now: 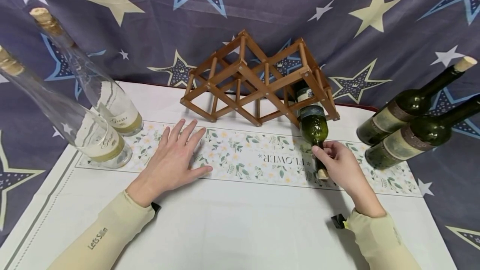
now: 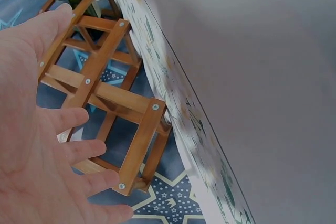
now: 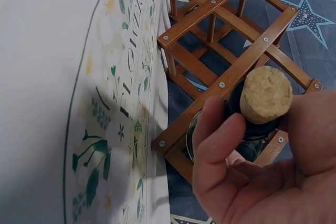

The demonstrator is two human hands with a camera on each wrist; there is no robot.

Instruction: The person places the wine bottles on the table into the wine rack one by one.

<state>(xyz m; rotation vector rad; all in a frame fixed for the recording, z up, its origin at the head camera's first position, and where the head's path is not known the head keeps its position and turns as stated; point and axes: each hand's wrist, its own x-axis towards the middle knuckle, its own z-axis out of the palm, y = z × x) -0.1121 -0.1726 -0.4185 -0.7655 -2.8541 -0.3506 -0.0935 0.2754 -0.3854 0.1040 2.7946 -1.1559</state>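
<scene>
My right hand grips the neck of a dark green wine bottle. The bottle lies with its body inside the right-hand opening of a wooden wine rack, neck pointing toward me. Its cork faces the camera in the right wrist view, with fingers curled around the neck below it. My left hand is spread over the flowered strip of the tablecloth, in front of the rack's left end, and holds nothing. In the left wrist view its fingers are straight and apart.
Two clear corked bottles stand at the left of the table. Two dark green corked bottles stand at the right. A star-patterned cloth hangs behind the rack. A white tablecloth with a flowered strip covers the table.
</scene>
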